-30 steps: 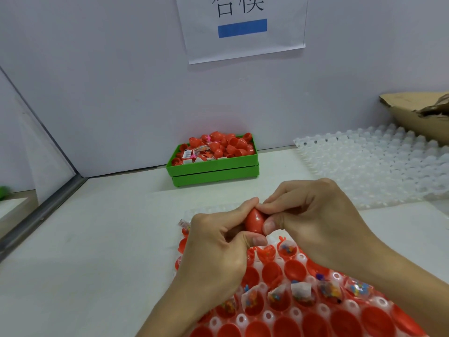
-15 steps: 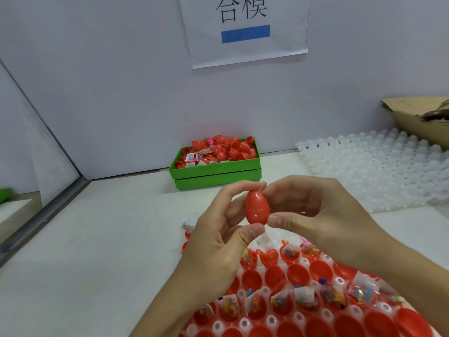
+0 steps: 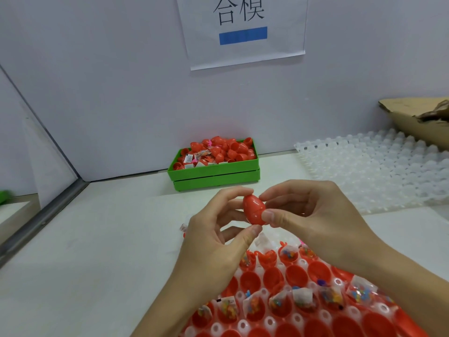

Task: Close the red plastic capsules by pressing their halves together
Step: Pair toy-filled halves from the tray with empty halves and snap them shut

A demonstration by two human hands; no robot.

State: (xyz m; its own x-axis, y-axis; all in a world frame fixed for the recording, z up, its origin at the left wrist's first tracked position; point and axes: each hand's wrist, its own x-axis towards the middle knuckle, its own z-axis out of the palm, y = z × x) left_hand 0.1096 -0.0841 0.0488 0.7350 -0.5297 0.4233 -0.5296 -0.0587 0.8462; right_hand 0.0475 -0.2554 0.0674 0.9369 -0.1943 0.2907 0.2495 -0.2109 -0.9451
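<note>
Capsule [image 3: 254, 209], closed, is pinched at both ends by the left hand [image 3: 218, 239] and right hand [image 3: 313, 215], above the tray [image 3: 269, 321] at the table's near edge.

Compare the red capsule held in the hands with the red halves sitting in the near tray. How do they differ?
The held capsule is closed into a whole egg; the tray halves are open cups. The capsule is pinched in the air between the left hand and the right hand; the halves sit in the white tray. Its contents are hidden; several halves show small packets. Both are red plastic.
</note>
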